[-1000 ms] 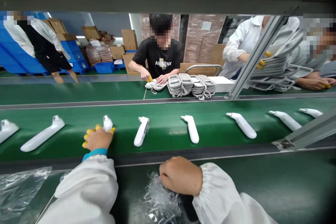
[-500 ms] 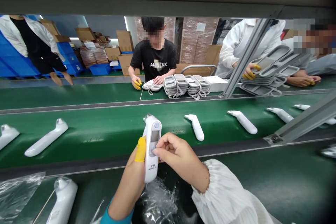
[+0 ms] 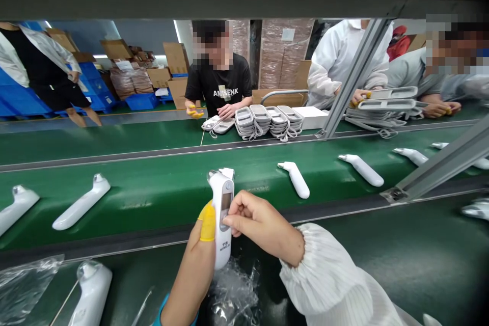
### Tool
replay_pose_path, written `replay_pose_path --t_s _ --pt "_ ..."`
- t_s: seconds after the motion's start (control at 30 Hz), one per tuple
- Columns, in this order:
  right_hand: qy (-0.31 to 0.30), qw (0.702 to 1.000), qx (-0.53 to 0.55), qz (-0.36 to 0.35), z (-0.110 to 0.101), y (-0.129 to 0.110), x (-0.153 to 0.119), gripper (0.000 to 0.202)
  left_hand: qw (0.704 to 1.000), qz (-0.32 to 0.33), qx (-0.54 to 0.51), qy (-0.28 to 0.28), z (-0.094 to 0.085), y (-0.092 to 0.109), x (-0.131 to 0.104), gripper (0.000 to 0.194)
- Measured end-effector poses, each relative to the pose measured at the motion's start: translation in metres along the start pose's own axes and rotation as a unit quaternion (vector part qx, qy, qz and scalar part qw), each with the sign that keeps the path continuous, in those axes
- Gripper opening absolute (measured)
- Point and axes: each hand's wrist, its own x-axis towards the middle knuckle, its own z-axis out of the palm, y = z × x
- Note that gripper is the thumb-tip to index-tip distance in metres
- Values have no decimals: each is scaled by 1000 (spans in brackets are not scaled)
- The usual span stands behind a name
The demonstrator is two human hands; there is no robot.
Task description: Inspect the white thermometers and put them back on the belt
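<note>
My left hand (image 3: 200, 252), a yellow cover on its thumb, is closed round a white ear thermometer (image 3: 222, 254) held upright above the near edge of the conveyor. The thermometer's small dark screen and buttons face to the right. My right hand (image 3: 262, 224) has its thumb and forefinger pinched together against the thermometer's front, just below the screen. Whatever lies between those fingertips is hidden. Behind the held thermometer, the tip of another white thermometer (image 3: 228, 173) shows on the belt. Crumpled clear plastic (image 3: 235, 293) lies below my hands.
Several thermometers, such as one (image 3: 295, 179), lie spaced along the green belt (image 3: 153, 188). Another thermometer (image 3: 91, 290) and a clear bag (image 3: 30, 285) are at near left. A metal strut (image 3: 439, 158) slants at right. Across the belt, co-workers sit by stacked grey cases (image 3: 260, 122).
Thermometers on the belt have shifted right. My hands keep nearly the same hold. Across the belt, a co-worker's stack of grey cases is lower, and the facing co-worker's yellow-tipped hand has lifted slightly.
</note>
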Motion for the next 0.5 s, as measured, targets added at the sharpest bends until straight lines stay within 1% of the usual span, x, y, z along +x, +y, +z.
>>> replay_pose_path --t_s 0.07,0.2,0.27,0.4,0.43,0.5 --pt "-2 1000 -4 -3 1 0 0 17 1000 6 5 -7 -3 -2 2 46" --pt "58 996 -70 -15 4 2 0 33 999 25 13 27 -4 -6 2 52" --pt "55 996 -65 -13 4 5 2 35 999 23 18 37 -4 -8 2 52" --pt "3 1000 -4 1 0 7 5 20 999 21 23 36 -5 -6 4 49" --pt "1 1000 -11 -5 -1 6 5 15 999 26 24 39 -5 -4 5 49" --pt "11 996 -81 -42 0 3 2 7 997 33 31 55 -5 0 5 48"
